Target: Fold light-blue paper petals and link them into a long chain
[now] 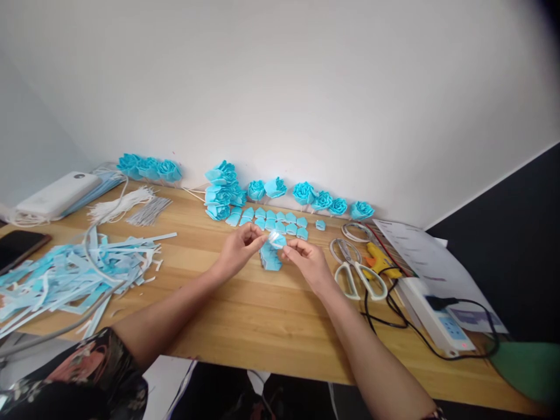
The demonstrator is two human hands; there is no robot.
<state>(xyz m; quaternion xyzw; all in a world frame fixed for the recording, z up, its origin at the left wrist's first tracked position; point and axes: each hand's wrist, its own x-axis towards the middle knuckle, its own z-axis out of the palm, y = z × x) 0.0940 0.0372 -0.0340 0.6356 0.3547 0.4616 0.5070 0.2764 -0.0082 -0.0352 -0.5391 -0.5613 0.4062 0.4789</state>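
Observation:
A small light-blue petal piece (277,240) with a pale, shiny face is held up between my two hands over the middle of the table. My left hand (241,248) is closed, its thumb and fingers pinched at the piece's left edge. On the other edge, the thumb and fingertips of my right hand (308,262) grip it. Directly below lies a stack of blue petal pieces (270,260), partly hidden by the held one. Behind my hands, several cut petals (280,226) lie in rows in front of finished blue flowers (223,192).
Scissors (350,268), a yellow glue gun (380,261) and a power strip (437,318) with black cables lie to the right. At left are blue and white strips (79,280), white wires (120,204), a power bank (56,195) and a phone (20,248). More flowers (321,199) line the wall.

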